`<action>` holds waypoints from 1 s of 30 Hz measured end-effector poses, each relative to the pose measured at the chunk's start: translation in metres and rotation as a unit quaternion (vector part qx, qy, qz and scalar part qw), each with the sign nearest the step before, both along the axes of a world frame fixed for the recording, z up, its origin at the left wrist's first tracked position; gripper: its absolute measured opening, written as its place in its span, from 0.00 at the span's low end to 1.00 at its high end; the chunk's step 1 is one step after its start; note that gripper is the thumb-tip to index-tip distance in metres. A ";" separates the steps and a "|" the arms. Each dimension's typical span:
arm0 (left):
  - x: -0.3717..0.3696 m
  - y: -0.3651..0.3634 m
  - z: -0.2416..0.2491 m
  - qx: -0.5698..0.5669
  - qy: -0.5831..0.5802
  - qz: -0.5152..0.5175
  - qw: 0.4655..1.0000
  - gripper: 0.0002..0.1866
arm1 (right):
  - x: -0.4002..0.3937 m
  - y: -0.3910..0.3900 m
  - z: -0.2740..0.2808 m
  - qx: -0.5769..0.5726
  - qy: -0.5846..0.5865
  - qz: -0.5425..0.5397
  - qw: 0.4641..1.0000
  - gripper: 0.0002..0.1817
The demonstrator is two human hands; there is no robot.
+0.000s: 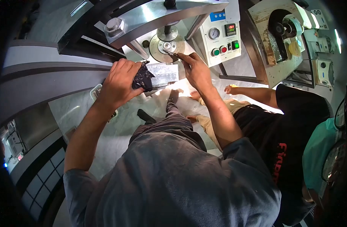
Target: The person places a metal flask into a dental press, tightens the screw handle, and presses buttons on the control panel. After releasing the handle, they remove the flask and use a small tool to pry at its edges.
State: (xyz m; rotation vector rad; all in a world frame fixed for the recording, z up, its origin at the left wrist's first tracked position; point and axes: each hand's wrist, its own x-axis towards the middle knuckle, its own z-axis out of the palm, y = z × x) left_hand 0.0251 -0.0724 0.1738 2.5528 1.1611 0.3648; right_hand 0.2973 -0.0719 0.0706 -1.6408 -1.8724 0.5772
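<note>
My left hand is closed around a black, crumpled, shiny bundle, which looks like plastic or cloth. Beside it is a flat silvery metal block. My right hand pinches a thin metal tool, perhaps tweezers; its exact kind is too small to tell. The tool's tip reaches over the round metal plate of a press, close to the small disc at its centre. Above that plate hangs the press's round upper piece.
A thick metal crossbar with a large bolt spans above my hands. To the right are a control panel with gauge and buttons, and a bench machine. A co-worker in a black shirt stands close on my right.
</note>
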 end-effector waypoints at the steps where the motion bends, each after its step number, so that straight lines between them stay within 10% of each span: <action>1: -0.001 0.000 0.000 0.000 0.007 -0.005 1.000 0.40 | 0.000 -0.001 0.002 0.004 0.003 0.006 1.000 0.16; 30: 0.000 -0.002 -0.004 -0.026 0.007 -0.005 1.000 0.44 | -0.003 -0.006 -0.003 -0.017 0.012 -0.015 1.000 0.17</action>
